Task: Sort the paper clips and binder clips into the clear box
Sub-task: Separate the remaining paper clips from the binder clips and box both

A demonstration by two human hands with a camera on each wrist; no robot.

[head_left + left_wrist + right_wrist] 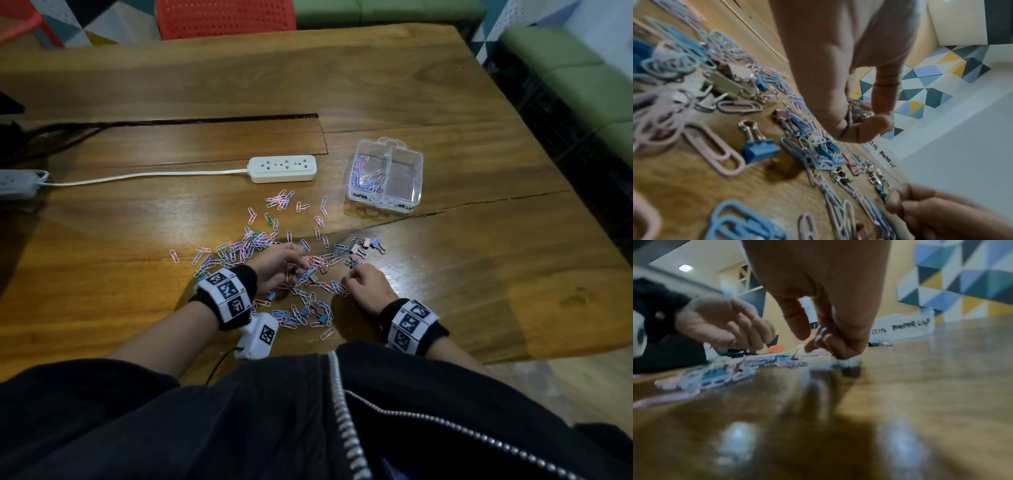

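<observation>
Pastel paper clips (253, 240) and small binder clips (363, 245) lie scattered on the wooden table (445, 274). The clear box (385, 176) stands at the back right, two compartments, paper clips in its left one. My left hand (291, 263) hovers over the pile and pinches a bunch of paper clips (855, 113) in curled fingers. My right hand (352, 279) rests at the pile's right edge, fingers curled round a few clips (826, 326). A blue binder clip (758, 149) lies near the left wrist.
A white power strip (281, 168) with its cord lies behind the pile. A red chair (222, 17) stands at the table's far side, green benches (582, 78) to the right. The table's front edge is close to my body.
</observation>
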